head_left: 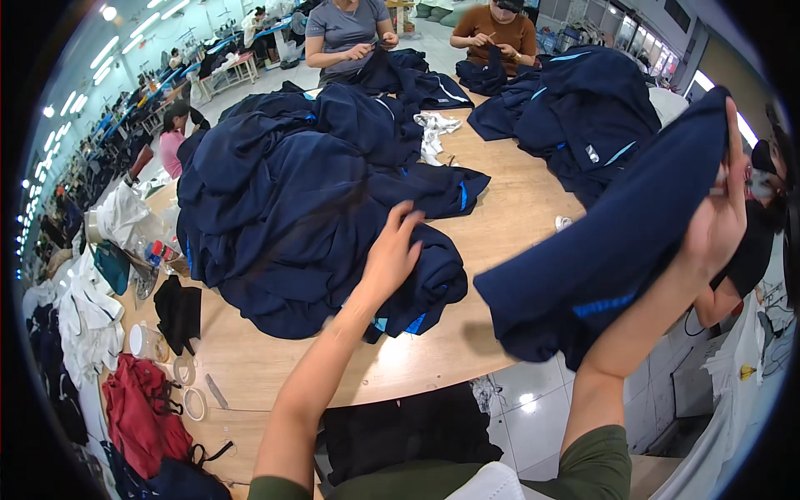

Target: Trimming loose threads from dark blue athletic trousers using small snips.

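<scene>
My right hand (718, 221) is raised at the right and holds up a navy blue garment (600, 242) with a bright blue strip near its lower edge. Its fingers point upward, and the cloth hides part of them. The garment hangs across the table's right edge. My left hand (393, 257) is over the near right side of a large heap of navy garments (283, 192). Its fingers are apart and slightly bent, and I cannot tell whether they touch the cloth. Bright blue trim shows on several pieces in the heap.
Another navy heap (583, 100) lies at the far right of the wooden table (433, 367). Two people handle navy cloth across the table. A white patterned scrap (437, 135) lies between the heaps. Tape rolls (194, 404), a red bag (143, 412) and black cloth (178, 312) are at the left.
</scene>
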Available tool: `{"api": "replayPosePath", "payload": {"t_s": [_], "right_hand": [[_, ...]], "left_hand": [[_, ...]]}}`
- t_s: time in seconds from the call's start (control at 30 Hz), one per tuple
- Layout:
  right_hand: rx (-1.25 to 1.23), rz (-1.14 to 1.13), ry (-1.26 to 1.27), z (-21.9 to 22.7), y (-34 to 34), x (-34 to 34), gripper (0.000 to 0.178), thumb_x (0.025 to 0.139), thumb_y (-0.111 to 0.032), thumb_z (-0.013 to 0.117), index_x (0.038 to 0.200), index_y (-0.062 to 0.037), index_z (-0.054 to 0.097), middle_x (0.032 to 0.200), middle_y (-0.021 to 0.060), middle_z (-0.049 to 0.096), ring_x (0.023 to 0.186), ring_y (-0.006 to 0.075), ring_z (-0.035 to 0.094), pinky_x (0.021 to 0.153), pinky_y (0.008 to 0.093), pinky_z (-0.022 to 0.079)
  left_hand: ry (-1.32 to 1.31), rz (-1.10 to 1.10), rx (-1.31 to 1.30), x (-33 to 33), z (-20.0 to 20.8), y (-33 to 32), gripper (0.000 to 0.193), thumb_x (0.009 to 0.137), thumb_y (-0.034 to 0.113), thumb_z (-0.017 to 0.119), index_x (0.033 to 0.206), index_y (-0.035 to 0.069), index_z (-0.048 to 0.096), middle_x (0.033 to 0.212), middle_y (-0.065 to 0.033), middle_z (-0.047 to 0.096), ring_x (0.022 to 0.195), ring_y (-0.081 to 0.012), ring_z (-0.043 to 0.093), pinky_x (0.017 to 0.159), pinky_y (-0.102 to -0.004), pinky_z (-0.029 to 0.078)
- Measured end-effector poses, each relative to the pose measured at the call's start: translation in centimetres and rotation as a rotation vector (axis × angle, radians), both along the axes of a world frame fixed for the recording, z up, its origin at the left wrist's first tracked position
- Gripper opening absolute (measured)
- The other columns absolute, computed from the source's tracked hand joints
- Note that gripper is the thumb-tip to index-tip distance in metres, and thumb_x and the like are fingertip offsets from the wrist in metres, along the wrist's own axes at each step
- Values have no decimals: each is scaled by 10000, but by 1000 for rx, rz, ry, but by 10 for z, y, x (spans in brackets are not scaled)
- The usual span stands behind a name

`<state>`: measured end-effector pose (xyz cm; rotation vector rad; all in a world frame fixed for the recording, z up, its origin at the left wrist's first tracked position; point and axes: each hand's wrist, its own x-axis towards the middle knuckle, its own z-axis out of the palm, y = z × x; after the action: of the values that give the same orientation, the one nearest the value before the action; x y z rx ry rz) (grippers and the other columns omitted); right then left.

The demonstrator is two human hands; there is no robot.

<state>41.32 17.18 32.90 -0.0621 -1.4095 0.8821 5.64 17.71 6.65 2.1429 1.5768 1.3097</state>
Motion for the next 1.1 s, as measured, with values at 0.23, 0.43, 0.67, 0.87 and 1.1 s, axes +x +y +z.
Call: {"api": "replayPosePath", "payload": {"t_s": [0.23,0.43,0.67,0.87,1.1], "right_hand": [[-160,6,40,1,-27,-25,510,1049,-225,277,1497,-3,176,1540,141,260,1389,221,340,1158,368,276],[-218,-122,-22,32,79,-52,475,1029,-214,382,1434,31,344,1491,107,370,1351,193,395,1131,314,317],[22,-247,83,17,120,-69,308,989,-113,474,1233,30,595,1258,116,610,1214,167,520,1091,300,317],[-495,-614,-883,-193,145,-41,245,905,-74,571,1141,-24,611,778,28,546,675,129,499,649,299,448],[-474,-407,-1207,-344,81,-70,405,824,59,570,1221,-17,603,1253,162,582,1121,280,589,927,305,462]], "left_hand": [[472,378,-329,-25,-57,129,291,836,92,578,1125,68,604,1041,-181,612,866,-391,654,751,-471,543],[-168,513,241,-106,60,115,120,877,73,527,942,13,609,945,-210,569,772,-366,625,673,-457,516],[-968,568,407,-333,85,61,257,901,44,503,1109,-34,633,947,-79,657,794,-143,611,699,-247,495],[-1029,665,320,-410,26,10,292,901,66,491,1155,-30,598,1039,-119,656,881,-204,630,818,-304,493],[-481,786,123,-360,-21,-72,430,879,15,455,1306,-26,486,1201,-203,574,1135,-300,551,979,-355,438]]}}
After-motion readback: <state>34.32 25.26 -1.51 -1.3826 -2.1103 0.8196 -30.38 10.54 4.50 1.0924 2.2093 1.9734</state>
